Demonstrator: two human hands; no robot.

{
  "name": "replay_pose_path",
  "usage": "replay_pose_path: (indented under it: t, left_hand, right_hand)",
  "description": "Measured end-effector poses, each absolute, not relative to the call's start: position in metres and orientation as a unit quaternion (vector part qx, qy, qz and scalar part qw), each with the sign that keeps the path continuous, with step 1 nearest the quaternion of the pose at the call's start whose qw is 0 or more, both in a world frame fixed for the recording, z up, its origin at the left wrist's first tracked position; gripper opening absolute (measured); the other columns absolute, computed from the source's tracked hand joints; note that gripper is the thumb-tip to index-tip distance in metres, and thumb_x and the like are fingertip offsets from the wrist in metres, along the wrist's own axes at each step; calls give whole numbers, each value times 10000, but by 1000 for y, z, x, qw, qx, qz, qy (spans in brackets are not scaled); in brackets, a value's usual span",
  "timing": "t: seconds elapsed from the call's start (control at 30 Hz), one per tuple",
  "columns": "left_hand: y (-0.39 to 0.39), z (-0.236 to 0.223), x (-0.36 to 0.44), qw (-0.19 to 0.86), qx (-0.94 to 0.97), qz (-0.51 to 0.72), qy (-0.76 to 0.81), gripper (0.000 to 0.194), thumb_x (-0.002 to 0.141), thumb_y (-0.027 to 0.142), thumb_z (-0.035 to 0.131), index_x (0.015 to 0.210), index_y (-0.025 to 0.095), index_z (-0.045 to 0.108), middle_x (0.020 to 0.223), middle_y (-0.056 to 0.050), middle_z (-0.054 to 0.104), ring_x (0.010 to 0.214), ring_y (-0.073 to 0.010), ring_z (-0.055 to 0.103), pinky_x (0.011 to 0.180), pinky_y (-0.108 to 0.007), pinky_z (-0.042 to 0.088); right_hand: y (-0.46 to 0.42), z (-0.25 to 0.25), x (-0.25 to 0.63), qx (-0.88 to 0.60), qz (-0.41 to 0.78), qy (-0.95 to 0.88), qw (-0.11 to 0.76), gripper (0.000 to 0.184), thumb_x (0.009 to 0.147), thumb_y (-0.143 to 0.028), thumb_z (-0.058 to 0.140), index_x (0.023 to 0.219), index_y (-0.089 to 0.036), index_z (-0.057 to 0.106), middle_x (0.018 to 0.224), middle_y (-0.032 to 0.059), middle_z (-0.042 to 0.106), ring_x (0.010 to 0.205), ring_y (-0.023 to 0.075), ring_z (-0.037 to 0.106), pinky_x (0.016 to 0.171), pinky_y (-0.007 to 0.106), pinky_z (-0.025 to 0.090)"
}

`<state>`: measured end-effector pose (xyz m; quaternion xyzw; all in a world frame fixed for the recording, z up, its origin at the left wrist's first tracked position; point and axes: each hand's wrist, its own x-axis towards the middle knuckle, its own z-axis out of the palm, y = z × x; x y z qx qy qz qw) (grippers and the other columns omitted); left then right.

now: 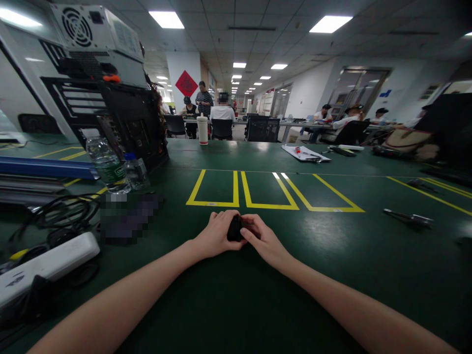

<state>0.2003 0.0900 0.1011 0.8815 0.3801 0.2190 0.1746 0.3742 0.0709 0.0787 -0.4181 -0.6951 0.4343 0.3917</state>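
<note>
A small black object (235, 230) is held between my two hands, low over the green table (313, 305). Its kind cannot be made out, as fingers cover much of it. My left hand (220, 232) is closed around its left side, thumb below and fingers over the top. From the right, my right hand (262, 238) pinches at it with thumb and fingertips. Just beyond the hands, yellow tape outlines (271, 206) mark the table top.
At left stand a computer case (129, 123), a water bottle (106, 164), a smaller bottle (135, 172), black cables (70, 211) and a white power strip (55, 258). A metal tool (409, 218) lies right. Further back are a clipboard (304, 153) and a white cup (202, 130); people sit beyond.
</note>
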Motion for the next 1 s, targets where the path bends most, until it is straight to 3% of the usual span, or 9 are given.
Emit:
replay_pose_path:
  t: [0.37, 0.53, 0.77, 1.0]
  left_hand:
    - [91, 99, 200, 165, 885, 217, 376, 519, 689, 338, 617, 1123, 195, 370, 1063, -69, 501, 961, -233, 485, 839, -383, 337]
    - [90, 102, 199, 169, 887, 217, 372, 495, 714, 371, 593, 1122, 199, 374, 1055, -66, 503, 946, -228, 492, 828, -377, 344]
    - [89, 103, 199, 178, 884, 216, 374, 496, 711, 368, 599, 1126, 213, 375, 1071, -55, 501, 966, -230, 490, 834, -380, 347]
    - [90, 100, 199, 172, 885, 216, 375, 503, 706, 374, 603, 1122, 204, 376, 1064, -60, 503, 952, -225, 494, 829, -374, 347]
  right_hand:
    - [69, 79, 372, -371, 423, -714, 416, 234, 765, -130, 501, 972, -225, 450, 1058, 13, 479, 1031, 162, 505, 931, 368, 421]
    - [69, 80, 373, -382, 430, -704, 417, 128, 799, -194, 483, 924, -218, 468, 1008, 14, 500, 973, 163, 535, 872, 368, 465]
    - [71, 80, 373, -423, 416, -705, 389, 260, 804, -222, 476, 1062, -228, 444, 1079, 39, 488, 1019, 193, 501, 868, 399, 451]
    - [71, 81, 374, -400, 458, -691, 390, 204, 801, -255, 492, 1001, -232, 455, 1042, 21, 514, 983, 190, 533, 823, 377, 480]
